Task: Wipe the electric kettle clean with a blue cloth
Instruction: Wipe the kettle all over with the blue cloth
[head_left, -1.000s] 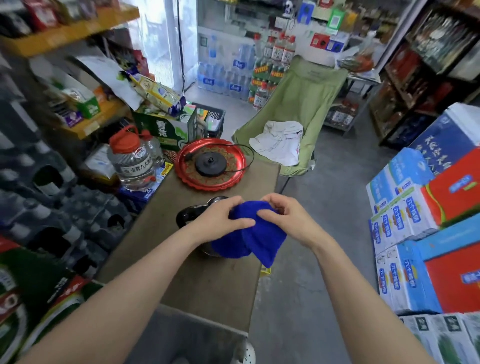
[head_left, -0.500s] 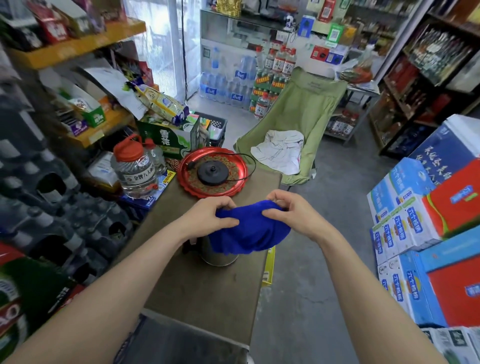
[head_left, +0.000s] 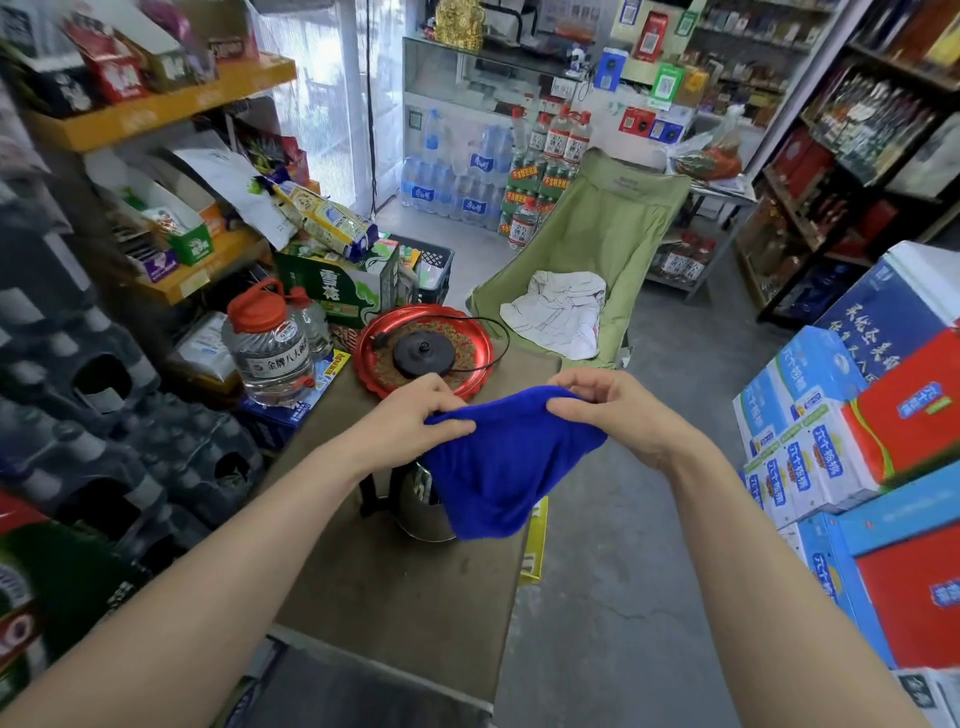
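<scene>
two hands hold the blue cloth (head_left: 506, 460) stretched between them above the counter (head_left: 405, 597). the left hand (head_left: 410, 423) has its grip pinched shut on the cloth's left upper edge, thumb over the fabric; the right hand (head_left: 621, 410) has its grip pinched on the right upper edge, fingers curled. the cloth sags between them and hangs down in a loose fold. the electric kettle (head_left: 418, 506) stands on the counter just behind and below the cloth, mostly hidden by it; only part of its shiny metal body and dark handle shows. farther back on the counter lies a red tray (head_left: 478, 338) carrying the black kettle base (head_left: 423, 353) with its cord. a large clear jug (head_left: 267, 353) with a red cap stands left of the tray. beyond the counter sits a green folding chair (head_left: 597, 234).
</scene>
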